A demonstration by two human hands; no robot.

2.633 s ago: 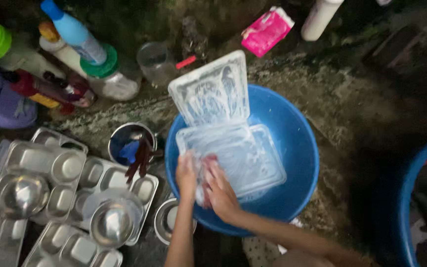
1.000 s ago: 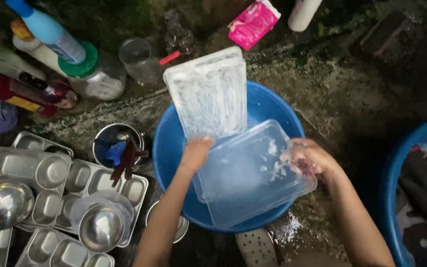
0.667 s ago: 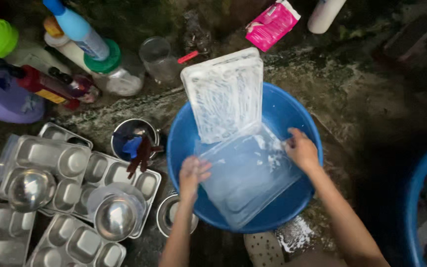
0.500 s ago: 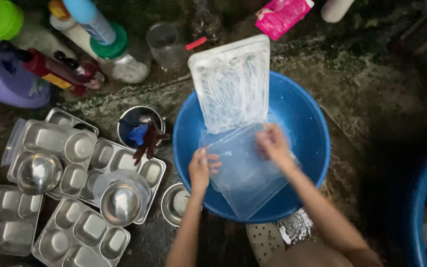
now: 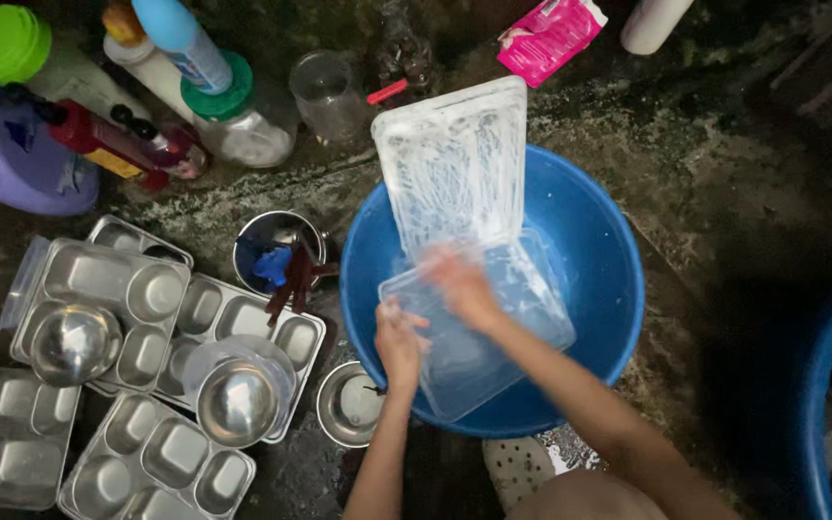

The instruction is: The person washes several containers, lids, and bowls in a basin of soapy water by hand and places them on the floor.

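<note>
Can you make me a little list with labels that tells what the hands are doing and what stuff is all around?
left hand: grips the near edge of the clear plastic container
right hand: blurred, pressed inside the container
container: soapy, tilted in the blue basin
clear lid: leans upright on the basin's far rim
left of basin: steel compartment trays, small steel bowls, a steel cup
far side: bottles, pink packet

Container (image 5: 479,332) in basin (image 5: 609,289), trays (image 5: 108,289) left

Dim overall, with light falling from above onto the centre; corners sink into shadow. The right hand (image 5: 459,284) is motion-blurred. Steel trays (image 5: 113,299) show soft glare.
</note>
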